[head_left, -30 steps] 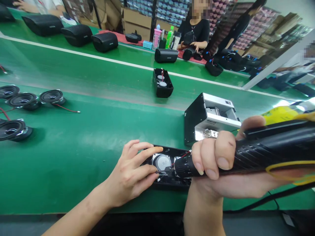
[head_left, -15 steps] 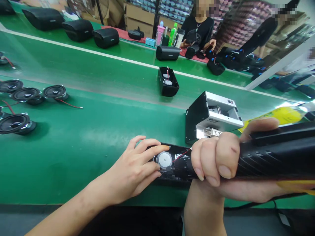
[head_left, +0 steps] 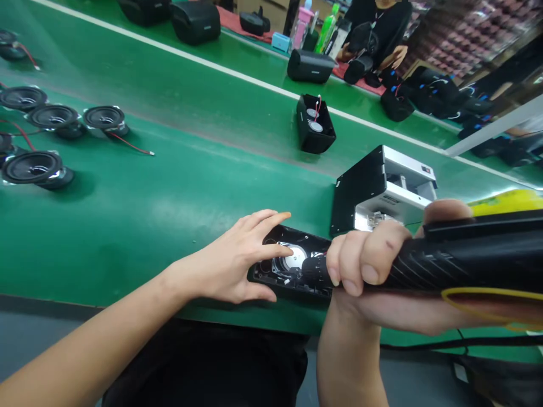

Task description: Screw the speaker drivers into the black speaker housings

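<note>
In my right hand [head_left: 369,254] I grip a black electric screwdriver [head_left: 479,249], lying nearly level, its ringed nose pointing left over a black speaker housing [head_left: 292,291]. The screwdriver's tip is hidden from me. Inside the housing sits a round speaker driver [head_left: 294,258] with a silvery back; a second one is mostly covered by the tool. My left hand [head_left: 246,257] reaches over the housing's left end, fingers spread. One fingertip appears to lie over the driver's back, while the thumb is near the front wall. I cannot tell whether either touches.
Several loose speaker drivers [head_left: 55,117] with red leads lie at left. A silver and black machine [head_left: 382,189] stands behind my right hand. Another open housing [head_left: 316,127] and closed speakers [head_left: 311,66] sit farther back. A person [head_left: 379,34] sits across the bench.
My left hand's fingers have spread and lifted off the housing's edge, uncovering more of its inside. The right hand still holds the screwdriver over the housing. The whole view has shifted.
</note>
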The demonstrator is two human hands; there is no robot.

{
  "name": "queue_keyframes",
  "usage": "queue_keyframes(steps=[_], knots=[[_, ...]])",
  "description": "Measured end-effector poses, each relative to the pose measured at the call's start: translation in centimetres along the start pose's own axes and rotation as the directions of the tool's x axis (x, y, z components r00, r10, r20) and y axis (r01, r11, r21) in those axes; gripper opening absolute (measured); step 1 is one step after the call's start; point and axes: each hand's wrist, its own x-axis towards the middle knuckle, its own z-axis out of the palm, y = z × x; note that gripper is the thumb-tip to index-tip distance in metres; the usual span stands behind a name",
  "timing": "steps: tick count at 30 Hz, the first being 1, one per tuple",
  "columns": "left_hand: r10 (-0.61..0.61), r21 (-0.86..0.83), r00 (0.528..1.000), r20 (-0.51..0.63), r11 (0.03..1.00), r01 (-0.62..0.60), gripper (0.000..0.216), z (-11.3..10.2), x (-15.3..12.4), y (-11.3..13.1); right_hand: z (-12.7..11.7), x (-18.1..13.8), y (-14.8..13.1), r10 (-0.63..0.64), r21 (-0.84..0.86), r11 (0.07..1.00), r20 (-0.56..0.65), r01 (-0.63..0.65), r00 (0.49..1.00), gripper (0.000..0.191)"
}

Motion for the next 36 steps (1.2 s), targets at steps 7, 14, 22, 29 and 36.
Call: queue_keyframes(steps=[7, 14, 22, 29, 36], knots=[[-0.002, -0.103, 1.0, -0.006, 0.995, 0.001, 0.066, 0.9, 0.6, -0.7, 0.5, -0.5, 1.3, -0.007, -0.038, 0.999, -0.003, 0.007, 1.0, 0.036], [0.015, -0.144, 0.999, -0.04, 0.989, -0.02, 0.056, 1.0, 0.8, -0.9, 0.5, -0.6, 1.8, -0.008, -0.057, 0.998, 0.047, 0.011, 0.999, 0.035], [0.016, -0.154, 0.999, -0.036, 0.988, -0.022, 0.053, 0.9, 1.0, -0.8, 0.4, -0.4, 2.3, 0.001, -0.07, 0.998, 0.033, 0.002, 0.999, 0.049], [0.005, -0.154, 0.999, -0.032, 0.988, -0.01, 0.054, 0.9, 0.9, -0.8, 1.0, -0.5, 2.0, 0.049, -0.12, 0.992, 0.011, -0.047, 0.999, 0.04], [0.033, -0.147, 0.998, -0.047, 0.988, -0.039, 0.054, 1.1, 0.8, -0.9, 0.6, -0.8, 3.2, -0.082, -0.03, 0.996, 0.094, 0.085, 0.992, 0.051]])
